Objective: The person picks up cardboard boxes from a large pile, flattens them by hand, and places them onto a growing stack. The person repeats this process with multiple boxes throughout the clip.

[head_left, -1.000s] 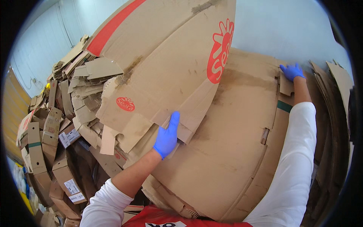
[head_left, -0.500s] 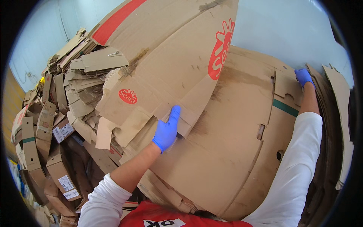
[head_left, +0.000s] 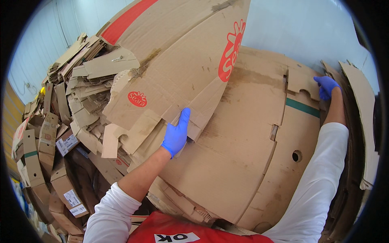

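My left hand [head_left: 176,133], in a blue glove, grips the lower edge of a large flattened cardboard box [head_left: 178,77] with red print. Its thumb lies on the front face and its fingers are hidden behind. That box stands tilted, its upper part running out of view. Under it lies another flattened cardboard sheet [head_left: 227,166] with a green stripe and a round hole. By the far right corner of this lower sheet is my right hand [head_left: 327,87], also gloved in blue. Its index finger is stretched out, apart from the other bent fingers, with nothing visibly held.
Torn cardboard pieces [head_left: 91,93] are heaped on the left. Folded boxes [head_left: 67,186] with white labels lie below them. Upright cardboard sheets [head_left: 358,117] stand along the right side. A pale wall [head_left: 296,32] rises behind the stack.
My right hand has shifted slightly off the lower sheet's far right corner, its index finger now extended. The tilted box and my left hand have moved a little to the left in view.
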A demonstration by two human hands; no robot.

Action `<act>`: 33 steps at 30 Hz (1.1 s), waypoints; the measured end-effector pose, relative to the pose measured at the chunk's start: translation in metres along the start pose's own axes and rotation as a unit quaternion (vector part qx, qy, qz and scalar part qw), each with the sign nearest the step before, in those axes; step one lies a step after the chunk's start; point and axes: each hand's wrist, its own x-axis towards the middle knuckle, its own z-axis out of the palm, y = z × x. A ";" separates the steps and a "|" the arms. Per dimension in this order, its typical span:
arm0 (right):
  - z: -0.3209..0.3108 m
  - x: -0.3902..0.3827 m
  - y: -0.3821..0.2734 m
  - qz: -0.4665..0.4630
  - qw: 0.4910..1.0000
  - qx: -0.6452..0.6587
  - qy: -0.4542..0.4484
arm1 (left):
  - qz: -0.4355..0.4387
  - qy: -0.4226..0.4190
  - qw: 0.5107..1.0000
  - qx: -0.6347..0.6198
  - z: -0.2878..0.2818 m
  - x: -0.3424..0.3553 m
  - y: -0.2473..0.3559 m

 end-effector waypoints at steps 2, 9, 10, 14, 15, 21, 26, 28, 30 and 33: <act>-0.041 0.039 0.034 -0.054 0.987 0.151 0.022 | -0.001 -0.024 1.000 -0.012 0.008 0.003 0.000; -0.001 0.070 0.009 -0.144 0.856 0.491 -0.075 | -0.005 -0.008 1.000 0.007 0.003 -0.004 0.011; 0.024 0.076 0.006 -0.202 0.887 0.416 0.011 | -0.010 -0.015 1.000 0.014 0.003 -0.004 0.009; 0.175 0.034 -0.052 -0.120 0.923 -0.354 0.094 | 0.005 0.029 0.999 0.035 -0.012 -0.003 -0.013; 0.182 0.014 -0.060 -0.091 0.893 -0.427 0.105 | 0.018 0.028 0.998 0.051 -0.008 -0.008 -0.005; 0.100 0.060 -0.006 -0.182 0.980 -0.068 -0.043 | 0.017 -0.157 0.965 0.212 0.004 -0.008 0.018; 0.063 -0.004 -0.019 -0.176 0.914 0.334 -0.151 | 0.233 -0.285 0.884 0.289 0.010 -0.029 0.045; 0.034 -0.024 -0.015 -0.191 0.844 0.450 -0.222 | 0.365 -0.289 0.779 0.420 0.014 -0.028 0.037; 0.039 -0.074 -0.031 -0.147 0.889 0.404 -0.159 | 0.318 -0.307 0.756 0.482 0.006 -0.031 0.040; 0.018 -0.138 -0.001 -0.130 0.967 0.219 -0.014 | 0.316 -0.322 0.742 0.495 0.017 -0.031 0.047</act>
